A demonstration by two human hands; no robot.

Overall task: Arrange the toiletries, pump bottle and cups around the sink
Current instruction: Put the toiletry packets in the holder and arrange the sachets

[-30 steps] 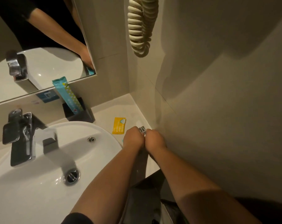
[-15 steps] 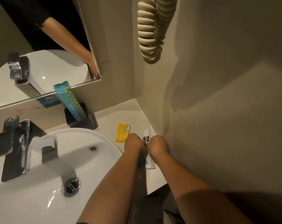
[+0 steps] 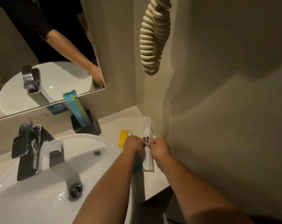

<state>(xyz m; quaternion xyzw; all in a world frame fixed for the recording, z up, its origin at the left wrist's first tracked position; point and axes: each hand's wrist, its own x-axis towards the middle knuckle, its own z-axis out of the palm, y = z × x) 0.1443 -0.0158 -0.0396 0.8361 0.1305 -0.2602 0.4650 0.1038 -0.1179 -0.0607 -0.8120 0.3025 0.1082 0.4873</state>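
Note:
A clear packet with a white toothbrush point(image 3: 147, 152) lies on the counter to the right of the white sink point(image 3: 82, 143), close to the wall. My left hand point(image 3: 133, 143) and my right hand point(image 3: 158, 146) both pinch this packet at its middle, one on each side. A teal item point(image 3: 138, 164) shows under my left wrist. A yellow sachet point(image 3: 125, 137) lies flat just left of my left hand. A teal toiletry packet point(image 3: 76, 109) stands upright in a black holder point(image 3: 86, 125) behind the sink.
A chrome faucet point(image 3: 28, 149) stands at the sink's left rear. The mirror point(image 3: 40, 54) covers the back wall. A coiled cream cord point(image 3: 154, 38) hangs above the counter corner. The beige wall point(image 3: 217, 110) is close on the right. The counter point(image 3: 114, 125) ends near my forearms.
The view has tilted so more of the counter shows. The toothbrush packet now lies stretched out flat along the wall, with both hands still pinching it.

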